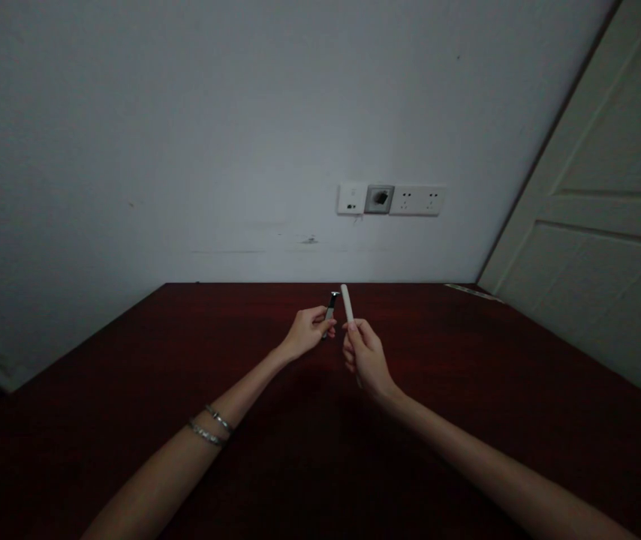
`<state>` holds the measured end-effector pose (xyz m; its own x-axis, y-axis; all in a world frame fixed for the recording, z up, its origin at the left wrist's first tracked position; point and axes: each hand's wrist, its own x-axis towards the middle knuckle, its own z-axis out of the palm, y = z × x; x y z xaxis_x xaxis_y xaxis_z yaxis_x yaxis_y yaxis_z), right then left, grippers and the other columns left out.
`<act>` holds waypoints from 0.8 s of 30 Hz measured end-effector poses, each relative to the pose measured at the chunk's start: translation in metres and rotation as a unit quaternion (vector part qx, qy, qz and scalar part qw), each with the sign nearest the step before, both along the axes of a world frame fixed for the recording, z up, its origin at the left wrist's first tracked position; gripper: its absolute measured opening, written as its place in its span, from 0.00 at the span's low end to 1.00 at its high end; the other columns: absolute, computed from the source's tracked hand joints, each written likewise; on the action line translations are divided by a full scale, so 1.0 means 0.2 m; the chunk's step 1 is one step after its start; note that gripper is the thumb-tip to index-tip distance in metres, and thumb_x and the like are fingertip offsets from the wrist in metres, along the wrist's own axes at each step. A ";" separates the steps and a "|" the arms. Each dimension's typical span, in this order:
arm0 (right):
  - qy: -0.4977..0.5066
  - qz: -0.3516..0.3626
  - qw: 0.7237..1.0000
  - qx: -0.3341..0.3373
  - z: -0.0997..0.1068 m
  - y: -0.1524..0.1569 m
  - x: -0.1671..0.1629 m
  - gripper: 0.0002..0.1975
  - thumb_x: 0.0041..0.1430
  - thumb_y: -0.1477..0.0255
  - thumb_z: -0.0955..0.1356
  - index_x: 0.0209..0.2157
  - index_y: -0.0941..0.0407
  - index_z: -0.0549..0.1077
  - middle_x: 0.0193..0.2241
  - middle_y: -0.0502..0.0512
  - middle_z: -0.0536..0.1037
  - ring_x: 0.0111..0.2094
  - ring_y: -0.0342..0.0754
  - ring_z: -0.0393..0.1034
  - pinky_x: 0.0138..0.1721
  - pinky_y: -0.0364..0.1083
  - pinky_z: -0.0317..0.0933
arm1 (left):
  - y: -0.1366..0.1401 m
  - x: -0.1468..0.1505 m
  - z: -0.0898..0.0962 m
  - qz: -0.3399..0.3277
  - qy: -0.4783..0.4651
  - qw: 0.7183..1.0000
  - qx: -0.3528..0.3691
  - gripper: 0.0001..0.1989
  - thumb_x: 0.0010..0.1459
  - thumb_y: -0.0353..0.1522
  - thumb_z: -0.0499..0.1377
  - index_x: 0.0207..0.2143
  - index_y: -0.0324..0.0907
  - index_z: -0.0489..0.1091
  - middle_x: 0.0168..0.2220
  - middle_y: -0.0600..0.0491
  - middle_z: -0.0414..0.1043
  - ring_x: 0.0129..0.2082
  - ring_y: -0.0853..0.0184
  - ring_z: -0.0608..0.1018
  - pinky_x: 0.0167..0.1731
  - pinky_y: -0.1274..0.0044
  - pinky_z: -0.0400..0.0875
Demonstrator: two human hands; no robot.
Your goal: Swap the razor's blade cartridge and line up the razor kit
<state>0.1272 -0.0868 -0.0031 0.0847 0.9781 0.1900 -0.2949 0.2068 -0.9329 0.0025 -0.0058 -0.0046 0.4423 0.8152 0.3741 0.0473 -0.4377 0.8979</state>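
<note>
My left hand (308,332) is closed, its thumb and fingers around the grip of a small grey and black hand tool (331,304). A shiny metal crosspiece tops the tool, which leans a little to the right; its exact kind is too small to make out. My right hand (366,355) is wrapped around a smooth white candle-like stick (347,301). The stick points up and away with a rounded end, and its lower part is hidden in my fingers. The metal head is close beside the stick's upper part; whether they touch I cannot tell.
Below my hands is a dark red wooden table (230,322), its far edge against a pale wall (213,150). Wall sockets (417,200) and a grey plate (380,199) are above it. A panelled door (602,225) is at the right. A thin flat strip (473,292) lies at the back right.
</note>
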 end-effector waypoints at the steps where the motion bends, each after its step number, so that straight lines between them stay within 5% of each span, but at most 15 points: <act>1: -0.002 0.006 1.000 -0.001 -0.01 0.00 -0.01 0.17 0.51 0.55 0.65 0.30 0.54 0.61 0.14 0.38 0.53 0.12 0.33 0.42 0.09 0.33 0.40 | 0.00 0.00 0.00 0.004 -0.001 1.000 -0.001 0.10 0.51 0.36 0.58 0.28 0.36 0.66 0.23 0.53 0.70 0.23 0.70 0.74 0.26 0.79 0.67; 24: 0.028 -0.006 0.999 0.019 -0.02 0.00 -0.07 0.17 0.51 0.55 0.65 0.31 0.54 0.61 0.14 0.38 0.52 0.12 0.33 0.40 0.10 0.34 0.37 | 0.00 0.01 0.00 0.004 -0.003 1.000 0.008 0.09 0.50 0.34 0.58 0.26 0.36 0.66 0.22 0.54 0.69 0.23 0.71 0.72 0.25 0.80 0.65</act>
